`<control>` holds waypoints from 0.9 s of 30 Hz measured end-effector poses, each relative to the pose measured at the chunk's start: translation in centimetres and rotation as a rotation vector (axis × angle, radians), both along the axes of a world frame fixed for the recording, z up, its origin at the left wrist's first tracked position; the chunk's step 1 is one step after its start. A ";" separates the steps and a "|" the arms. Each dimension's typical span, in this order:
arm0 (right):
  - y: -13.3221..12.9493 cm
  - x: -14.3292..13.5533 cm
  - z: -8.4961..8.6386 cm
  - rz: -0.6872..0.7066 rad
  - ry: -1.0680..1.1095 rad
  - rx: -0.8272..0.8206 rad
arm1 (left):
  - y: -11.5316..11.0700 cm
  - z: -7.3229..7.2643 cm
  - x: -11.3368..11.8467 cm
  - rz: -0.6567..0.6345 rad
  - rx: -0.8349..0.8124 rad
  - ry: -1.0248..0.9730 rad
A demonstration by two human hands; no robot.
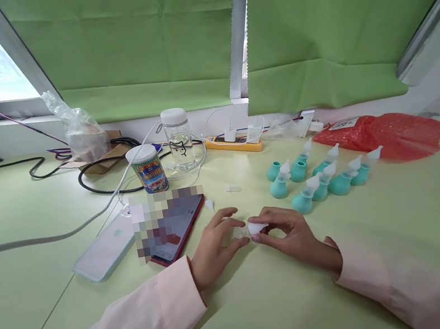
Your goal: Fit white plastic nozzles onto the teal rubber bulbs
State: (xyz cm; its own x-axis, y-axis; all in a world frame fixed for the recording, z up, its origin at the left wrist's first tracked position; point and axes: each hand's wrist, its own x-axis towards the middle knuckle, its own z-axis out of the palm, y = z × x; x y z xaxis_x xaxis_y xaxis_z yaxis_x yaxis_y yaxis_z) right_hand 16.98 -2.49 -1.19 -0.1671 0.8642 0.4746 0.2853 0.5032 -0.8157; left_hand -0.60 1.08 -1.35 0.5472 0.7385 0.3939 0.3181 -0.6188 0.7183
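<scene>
Near the front middle of the table my left hand [219, 239] pinches a small clear plastic piece [239, 233] between thumb and fingers. Facing it, my right hand [289, 231] grips a white nozzle tip [258, 227]. The two pieces are very close together; whether they touch, I cannot tell. Beyond my right hand stand several teal rubber bulbs [302, 204], most fitted with whitish pointed tips. One teal bulb [274, 170] at the back left of the group has an uncovered neck. Another small white tip [209, 205] lies beyond my left hand.
A phone with a red edge [189, 221] and a pale phone [105, 250] lie to the left. Behind them are a printed can [151, 171], a water bottle [179, 143], cables and a power strip [237, 144]. A red plastic bag [394, 136] lies at the back right.
</scene>
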 end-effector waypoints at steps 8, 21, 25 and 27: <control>-0.4 -0.1 0.0 0.078 0.044 -0.058 | -0.1 0.0 0.0 -0.052 -0.133 0.031; 0.9 1.2 1.0 0.199 -0.182 -0.185 | -0.3 -0.1 0.4 -0.071 -0.533 -0.005; 0.7 1.2 0.9 0.204 -0.168 -0.216 | 0.1 0.0 0.2 -0.197 -0.809 -0.130; 0.5 1.2 0.8 0.203 -0.195 -0.159 | 0.5 0.5 0.0 -0.285 -0.884 -0.169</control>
State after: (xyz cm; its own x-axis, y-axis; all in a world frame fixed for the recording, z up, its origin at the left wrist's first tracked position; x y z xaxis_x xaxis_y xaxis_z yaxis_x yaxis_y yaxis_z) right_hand 18.16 -1.95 -0.37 -0.4179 0.8646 0.2788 0.3508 0.4367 -0.8284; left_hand -0.57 1.53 -0.85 0.7399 0.6548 -0.1542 0.0875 0.1336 0.9872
